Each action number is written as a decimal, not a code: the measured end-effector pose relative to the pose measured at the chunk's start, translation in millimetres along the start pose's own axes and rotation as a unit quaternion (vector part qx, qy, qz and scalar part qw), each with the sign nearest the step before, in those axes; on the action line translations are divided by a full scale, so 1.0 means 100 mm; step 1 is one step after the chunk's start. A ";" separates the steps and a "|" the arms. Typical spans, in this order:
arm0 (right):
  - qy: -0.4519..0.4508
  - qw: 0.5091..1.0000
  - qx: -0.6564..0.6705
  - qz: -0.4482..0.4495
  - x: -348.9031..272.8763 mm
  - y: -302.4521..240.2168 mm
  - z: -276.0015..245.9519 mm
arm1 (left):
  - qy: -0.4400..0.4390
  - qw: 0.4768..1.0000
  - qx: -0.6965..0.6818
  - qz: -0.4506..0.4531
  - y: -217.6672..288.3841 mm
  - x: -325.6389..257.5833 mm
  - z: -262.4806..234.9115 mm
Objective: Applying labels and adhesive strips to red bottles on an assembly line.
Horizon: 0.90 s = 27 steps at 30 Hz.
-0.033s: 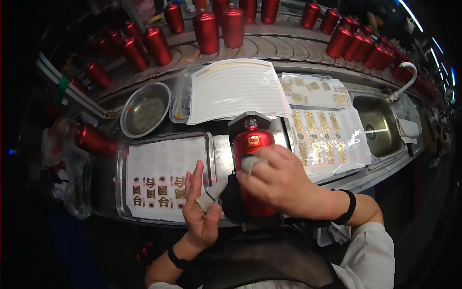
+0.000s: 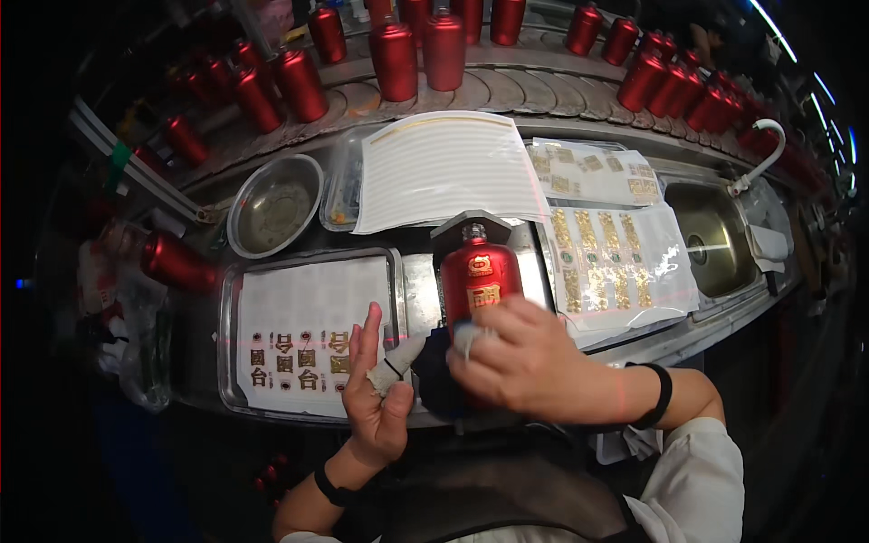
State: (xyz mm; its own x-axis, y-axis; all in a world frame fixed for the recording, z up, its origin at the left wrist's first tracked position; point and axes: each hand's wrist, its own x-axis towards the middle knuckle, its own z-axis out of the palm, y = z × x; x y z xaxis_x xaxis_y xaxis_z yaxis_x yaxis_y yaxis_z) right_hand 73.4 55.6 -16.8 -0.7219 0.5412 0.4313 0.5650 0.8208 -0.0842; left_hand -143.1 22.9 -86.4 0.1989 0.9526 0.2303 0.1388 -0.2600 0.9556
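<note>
A red bottle [image 2: 457,271] lies neck away from me in a dark angular holder [image 2: 444,237], gold emblems on its front. My right hand [image 2: 520,353] is over its lower part, fingers curled and pressed against it. At those fingertips is a pale, blurred thing [image 2: 472,338], a cloth or a finger cover; I cannot tell which. My left hand [image 2: 376,394] is beside the bottle, its fingers stretched out, and one finger wears a pale cover [image 2: 396,366] tied with a dark band. Dark blue cloth [image 2: 438,376] sits between the left hand and the bottle.
A metal tray [image 2: 226,335] at left bears a sheet of gold characters. Behind stand a metal bowl [image 2: 243,204] and a striped white sheet [image 2: 444,172]. Gold decal sheets [image 2: 665,253] and a sink [image 2: 724,262] are at right. Red bottles [image 2: 394,63] line the conveyor [image 2: 520,90].
My right hand has slid down the bottle towards me, uncovering a second gold emblem. The left hand has hardly moved. Two bottles on the conveyor have shifted slightly right.
</note>
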 end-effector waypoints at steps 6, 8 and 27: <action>0.080 0.988 0.122 0.049 -0.38 -0.16 -0.09 | -0.026 0.998 -0.050 -0.041 -0.10 0.01 0.17; 0.120 0.981 0.126 0.087 -0.50 -0.16 0.05 | -0.043 0.989 -0.113 -0.080 -0.09 0.06 0.22; 0.144 0.677 0.189 0.697 -2.31 1.15 -0.23 | -0.070 0.972 -0.181 -0.135 -0.03 0.26 0.51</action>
State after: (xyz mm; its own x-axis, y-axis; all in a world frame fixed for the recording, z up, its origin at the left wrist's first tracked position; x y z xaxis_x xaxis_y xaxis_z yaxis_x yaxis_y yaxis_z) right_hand 314.3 21.2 -104.9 0.5459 0.8242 -0.1509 0.4342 -0.4323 -0.7903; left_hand -88.9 40.4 -92.9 0.3355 0.9411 -0.0417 -0.1418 0.0942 0.9854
